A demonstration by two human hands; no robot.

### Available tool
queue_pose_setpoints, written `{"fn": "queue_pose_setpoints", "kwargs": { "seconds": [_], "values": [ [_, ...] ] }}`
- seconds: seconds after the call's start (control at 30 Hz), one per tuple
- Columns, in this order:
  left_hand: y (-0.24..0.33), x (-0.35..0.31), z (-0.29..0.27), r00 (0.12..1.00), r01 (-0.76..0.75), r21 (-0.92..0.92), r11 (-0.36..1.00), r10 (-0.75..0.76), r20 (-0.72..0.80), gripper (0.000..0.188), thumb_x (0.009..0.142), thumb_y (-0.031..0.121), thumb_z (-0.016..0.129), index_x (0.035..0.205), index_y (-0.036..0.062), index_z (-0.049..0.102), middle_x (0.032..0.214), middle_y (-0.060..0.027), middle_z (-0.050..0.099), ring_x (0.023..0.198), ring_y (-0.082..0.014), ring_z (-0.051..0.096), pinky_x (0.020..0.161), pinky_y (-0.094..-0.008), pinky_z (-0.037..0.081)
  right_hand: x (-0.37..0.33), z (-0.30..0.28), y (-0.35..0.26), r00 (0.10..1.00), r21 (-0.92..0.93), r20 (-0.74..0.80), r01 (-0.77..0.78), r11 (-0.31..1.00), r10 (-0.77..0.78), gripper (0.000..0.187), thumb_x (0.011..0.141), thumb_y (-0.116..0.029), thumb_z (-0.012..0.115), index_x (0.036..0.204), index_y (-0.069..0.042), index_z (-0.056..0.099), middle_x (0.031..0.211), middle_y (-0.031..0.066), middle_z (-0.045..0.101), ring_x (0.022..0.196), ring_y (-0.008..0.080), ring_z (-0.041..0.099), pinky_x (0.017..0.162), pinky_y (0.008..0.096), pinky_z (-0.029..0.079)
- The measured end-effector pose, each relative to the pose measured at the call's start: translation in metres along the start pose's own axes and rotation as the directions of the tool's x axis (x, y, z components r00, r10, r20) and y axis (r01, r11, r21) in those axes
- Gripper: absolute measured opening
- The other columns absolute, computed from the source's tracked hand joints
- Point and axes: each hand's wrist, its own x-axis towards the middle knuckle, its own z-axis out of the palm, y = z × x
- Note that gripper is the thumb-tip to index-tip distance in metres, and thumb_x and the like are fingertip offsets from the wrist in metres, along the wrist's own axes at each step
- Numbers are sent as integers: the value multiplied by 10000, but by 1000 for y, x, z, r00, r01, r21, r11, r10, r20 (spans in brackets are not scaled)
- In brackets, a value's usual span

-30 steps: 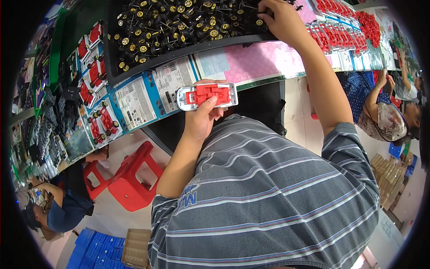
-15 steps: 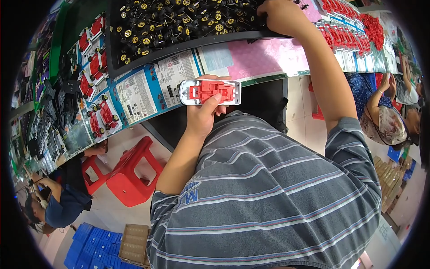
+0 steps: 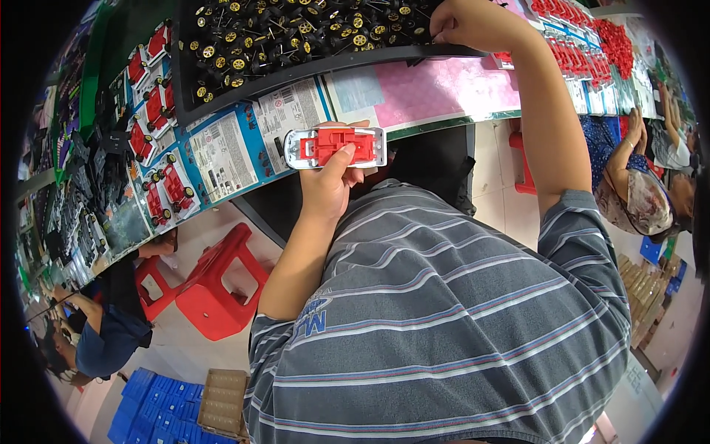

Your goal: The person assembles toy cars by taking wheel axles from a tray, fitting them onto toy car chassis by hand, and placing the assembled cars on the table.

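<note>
The table (image 3: 444, 123) bears a tray (image 3: 296, 76), red stools (image 3: 211, 311) nearby.

Top: one black tray (image 3: 296, 74); wheels (image 3: 305, 27) too many to count. Centre: one toy car body (image 3: 329, 138). Lower left: two red stools (image 3: 211, 305).

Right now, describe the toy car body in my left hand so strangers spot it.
Find the black wheel tray, then look nearer, by the table edge, for the left hand. It holds a white and red toy car body. Unlike the wheeled cars at the table's left, it shows no wheels.
</note>
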Motion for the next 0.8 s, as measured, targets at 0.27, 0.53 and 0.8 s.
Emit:
{"fn": "queue_pose_setpoints", "kwargs": {
  "seconds": [0.27,0.53,0.8],
  "values": [
    [-1,-2,-3,999,-14,4,1000,14,34,306,925,75,608,1214,21,522,1236,-263,644,674,-139,624,524,-236,490,1,22,12,909,251,-416,129,959,-13,152,859,-86,688,891,51,631,879,202,627,804,362,641,737,414,516],
    [-1,-3,6,996,-13,7,1000,14,-94,314,909,103,674,1186,30,547,995,-120,690,572,-114,610,458,-214,462,-70,109,-69,751,332,-619,517,789,-231,204,788,56,701,957,-28,627,1276,179,583,1206,394,555,968,411,486],
    [-5,-2,4,997,4,80,997,2,-74,321,909,105,687,1197,39,561,888,-49,661,587,-94,600,472,-205,462,-77,158,-88,856,534,-494,435,725,-150,226,794,-26,759,963,-40,610,1266,166,566,1162,367,585,970,413,492]
  ]
}}
